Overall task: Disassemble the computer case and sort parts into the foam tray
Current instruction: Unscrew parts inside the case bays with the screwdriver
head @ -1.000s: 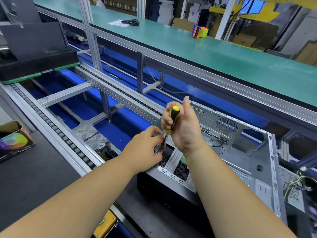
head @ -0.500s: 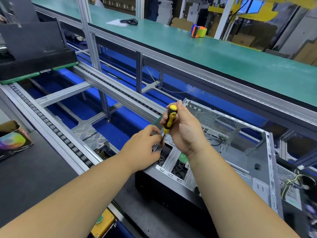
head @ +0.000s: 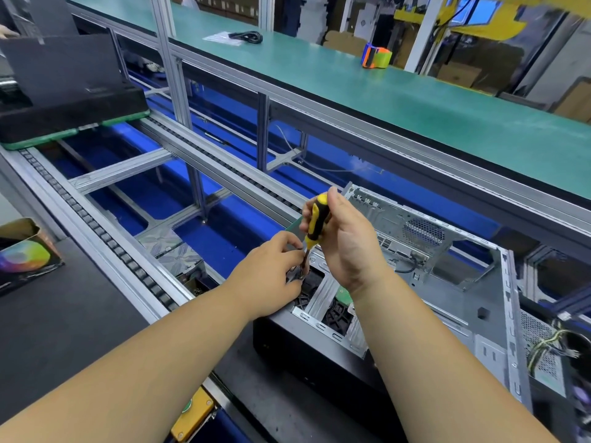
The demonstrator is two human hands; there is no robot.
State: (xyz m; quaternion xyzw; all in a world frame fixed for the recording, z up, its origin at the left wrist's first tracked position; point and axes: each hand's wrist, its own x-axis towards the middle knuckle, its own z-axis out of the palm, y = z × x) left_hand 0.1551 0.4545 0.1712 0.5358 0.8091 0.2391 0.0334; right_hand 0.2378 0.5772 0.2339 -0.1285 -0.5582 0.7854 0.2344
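An open grey computer case (head: pixel 447 302) lies on its side on the conveyor, its inside facing up. My right hand (head: pixel 348 241) grips a yellow and black screwdriver (head: pixel 316 220) upright, its tip down at the case's near left corner. My left hand (head: pixel 271 266) sits beside the tip, fingers pinching a small dark part (head: pixel 300 274) at the shaft's lower end. Black fans (head: pixel 335 313) show through the case's front frame. No foam tray is clearly visible.
A long green bench (head: pixel 383 100) runs behind the conveyor rails (head: pixel 96 231). An orange tape dispenser (head: pixel 377 55) and a black cable (head: pixel 246 36) lie on it. A black case on a green pallet (head: pixel 64 110) stands at far left. A yellow button box (head: pixel 192 414) sits below.
The screwdriver handle has turned slightly in my right hand and my thumb now rises above its top. Both hands stay at the case's corner.
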